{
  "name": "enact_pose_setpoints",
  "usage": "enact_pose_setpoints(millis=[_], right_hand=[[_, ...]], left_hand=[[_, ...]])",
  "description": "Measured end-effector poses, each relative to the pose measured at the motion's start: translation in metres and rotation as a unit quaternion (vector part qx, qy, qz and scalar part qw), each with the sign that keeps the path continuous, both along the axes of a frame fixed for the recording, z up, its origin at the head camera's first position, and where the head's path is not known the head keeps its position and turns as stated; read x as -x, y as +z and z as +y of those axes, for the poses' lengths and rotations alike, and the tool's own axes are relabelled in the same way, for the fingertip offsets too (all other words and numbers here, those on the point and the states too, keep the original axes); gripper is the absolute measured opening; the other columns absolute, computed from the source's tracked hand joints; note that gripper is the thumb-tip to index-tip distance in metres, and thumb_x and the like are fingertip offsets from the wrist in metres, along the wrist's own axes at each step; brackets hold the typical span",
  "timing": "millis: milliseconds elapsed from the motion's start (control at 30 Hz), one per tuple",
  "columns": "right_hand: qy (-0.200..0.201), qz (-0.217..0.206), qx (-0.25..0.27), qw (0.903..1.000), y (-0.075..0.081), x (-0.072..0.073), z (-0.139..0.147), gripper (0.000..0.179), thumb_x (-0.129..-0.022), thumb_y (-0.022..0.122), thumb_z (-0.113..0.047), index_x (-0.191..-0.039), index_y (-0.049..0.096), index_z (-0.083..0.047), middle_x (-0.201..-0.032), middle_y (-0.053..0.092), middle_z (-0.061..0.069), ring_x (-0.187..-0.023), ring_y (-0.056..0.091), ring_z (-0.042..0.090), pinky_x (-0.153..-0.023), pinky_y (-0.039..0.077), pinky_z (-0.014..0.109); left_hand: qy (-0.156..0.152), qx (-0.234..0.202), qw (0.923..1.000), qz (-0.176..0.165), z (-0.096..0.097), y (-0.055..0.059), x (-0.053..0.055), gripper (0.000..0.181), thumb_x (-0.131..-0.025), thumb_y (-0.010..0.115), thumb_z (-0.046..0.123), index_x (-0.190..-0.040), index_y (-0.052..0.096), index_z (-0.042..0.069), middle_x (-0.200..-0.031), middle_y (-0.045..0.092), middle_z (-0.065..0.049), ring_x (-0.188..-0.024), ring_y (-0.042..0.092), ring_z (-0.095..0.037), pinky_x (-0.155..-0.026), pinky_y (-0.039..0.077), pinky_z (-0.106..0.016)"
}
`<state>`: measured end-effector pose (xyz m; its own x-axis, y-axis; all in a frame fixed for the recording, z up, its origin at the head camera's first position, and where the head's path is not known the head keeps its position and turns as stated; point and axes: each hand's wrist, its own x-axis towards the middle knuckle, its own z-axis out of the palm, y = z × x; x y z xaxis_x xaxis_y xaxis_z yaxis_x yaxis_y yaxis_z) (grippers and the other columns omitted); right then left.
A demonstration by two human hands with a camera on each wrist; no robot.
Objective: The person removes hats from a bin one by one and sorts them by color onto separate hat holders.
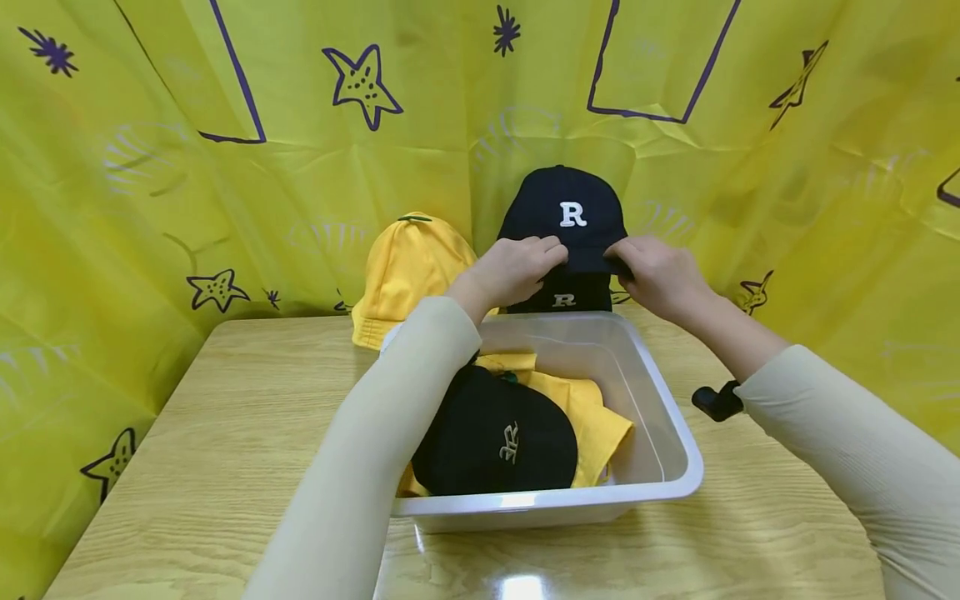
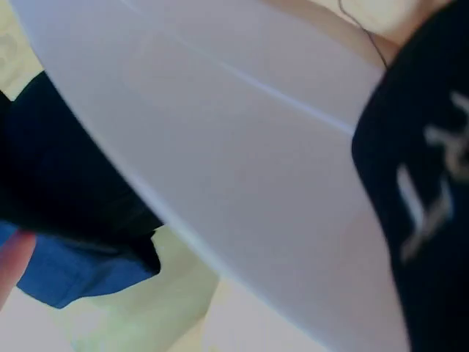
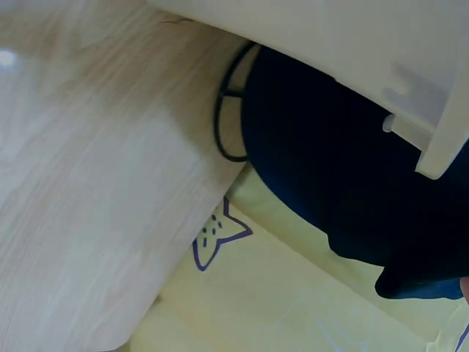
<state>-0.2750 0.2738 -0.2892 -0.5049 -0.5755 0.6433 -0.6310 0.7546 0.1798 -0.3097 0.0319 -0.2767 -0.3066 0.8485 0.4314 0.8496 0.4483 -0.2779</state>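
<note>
My left hand [image 1: 517, 265] and right hand [image 1: 663, 275] hold a black baseball cap [image 1: 536, 204] with a white letter R, one at each side of its brim. Below it, partly covered, stands a second black cap [image 1: 588, 296] with a smaller R, behind the plastic bin. In the left wrist view a fingertip [image 2: 13, 260] touches the edge of dark cap fabric [image 2: 66, 161]. The right wrist view shows dark caps [image 3: 315, 147] behind the bin; only a sliver of a finger appears at its right edge.
A translucent plastic bin [image 1: 678, 446] stands on the wooden table [image 1: 247, 433], holding a black cap [image 1: 487, 425] with gold embroidery over yellow hats [image 1: 600, 429]. A yellow hat [image 1: 412, 267] stands behind it, left. A yellow curtain [image 1: 262, 183] hangs along the back.
</note>
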Motion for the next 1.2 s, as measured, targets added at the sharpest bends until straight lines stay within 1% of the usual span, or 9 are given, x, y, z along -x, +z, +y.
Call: enact_pose_setpoints(millis=[100,233,300,367,467,667,867,1033,1200], right_hand=[[0.033,-0.006,-0.029,0.9990,-0.004,-0.005,0.001,0.036,-0.067,0.070,0.012,-0.100,0.062,-0.002,-0.090,0.066,0.015,-0.077,0.065,0.034,-0.047,0.050,0.043],[0.047,-0.063,-0.057,0.9953,-0.010,-0.012,0.001,0.041,-0.065,0.074,0.011,-0.102,0.062,-0.002,-0.094,0.065,0.014,-0.079,0.064,0.032,-0.052,0.051,0.041],[0.042,-0.100,-0.062,0.9921,-0.013,-0.016,0.001,0.042,-0.066,0.074,0.010,-0.104,0.062,-0.003,-0.097,0.064,0.013,-0.081,0.064,0.030,-0.053,0.052,0.040],[0.033,-0.131,-0.063,0.9888,-0.014,-0.019,0.000,0.042,-0.067,0.075,0.009,-0.105,0.062,-0.004,-0.099,0.063,0.013,-0.083,0.063,0.030,-0.055,0.052,0.041],[0.019,-0.163,-0.067,0.9842,-0.014,-0.021,-0.002,0.040,-0.068,0.074,0.010,-0.104,0.062,-0.004,-0.097,0.062,0.012,-0.083,0.063,0.030,-0.057,0.052,0.042],[0.006,-0.211,-0.078,0.9743,-0.008,-0.021,-0.005,0.039,-0.068,0.074,0.010,-0.103,0.062,-0.003,-0.096,0.060,0.013,-0.086,0.062,0.031,-0.064,0.053,0.044],[-0.012,-0.292,-0.097,0.9515,0.001,-0.022,-0.005,0.036,-0.077,0.070,0.000,-0.112,0.059,-0.001,-0.108,0.060,0.016,-0.091,0.060,0.029,-0.073,0.052,0.043],[-0.012,-0.338,-0.107,0.9349,0.011,-0.023,-0.006,0.041,-0.082,0.069,-0.006,-0.120,0.057,0.003,-0.118,0.059,0.020,-0.102,0.059,0.033,-0.084,0.050,0.047],[-0.005,-0.354,-0.103,0.9294,0.016,-0.024,-0.007,0.045,-0.081,0.072,-0.008,-0.122,0.057,0.004,-0.121,0.059,0.021,-0.110,0.057,0.036,-0.090,0.047,0.049]], left_hand=[[0.011,0.070,0.9940,-0.083,0.003,0.007,-0.004,0.024,-0.084,0.065,0.006,-0.105,0.055,0.005,-0.102,0.058,-0.006,-0.087,0.058,-0.021,-0.075,0.052,-0.030],[0.029,0.155,0.9705,-0.183,0.009,0.012,-0.009,0.032,-0.083,0.067,0.009,-0.112,0.054,0.005,-0.109,0.054,-0.007,-0.093,0.056,-0.021,-0.083,0.048,-0.030],[0.036,0.183,0.9588,-0.214,0.012,0.012,-0.011,0.035,-0.083,0.068,0.009,-0.114,0.053,0.004,-0.111,0.053,-0.007,-0.094,0.055,-0.020,-0.085,0.047,-0.029],[0.040,0.200,0.9505,-0.235,0.014,0.012,-0.012,0.035,-0.083,0.069,0.008,-0.114,0.053,0.004,-0.111,0.053,-0.007,-0.095,0.055,-0.020,-0.086,0.046,-0.028],[0.044,0.209,0.9437,-0.252,0.016,0.012,-0.012,0.036,-0.082,0.067,0.004,-0.115,0.053,0.004,-0.112,0.053,-0.007,-0.098,0.054,-0.020,-0.089,0.044,-0.027],[0.043,0.204,0.9404,-0.269,0.013,0.011,-0.011,0.039,-0.083,0.067,0.004,-0.119,0.054,0.003,-0.119,0.054,-0.008,-0.106,0.054,-0.020,-0.094,0.043,-0.026],[0.046,0.211,0.9348,-0.282,0.003,0.020,-0.010,0.048,-0.084,0.069,0.012,-0.129,0.053,0.006,-0.130,0.054,-0.008,-0.118,0.051,-0.019,-0.101,0.040,-0.028],[0.064,0.207,0.9315,-0.292,-0.006,0.029,-0.006,0.054,-0.083,0.070,0.018,-0.133,0.052,0.008,-0.128,0.056,-0.006,-0.115,0.053,-0.019,-0.100,0.042,-0.031],[0.063,0.199,0.9309,-0.300,-0.016,0.034,-0.009,0.052,-0.085,0.070,0.022,-0.132,0.052,0.010,-0.122,0.058,-0.007,-0.110,0.055,-0.020,-0.095,0.045,-0.032]])
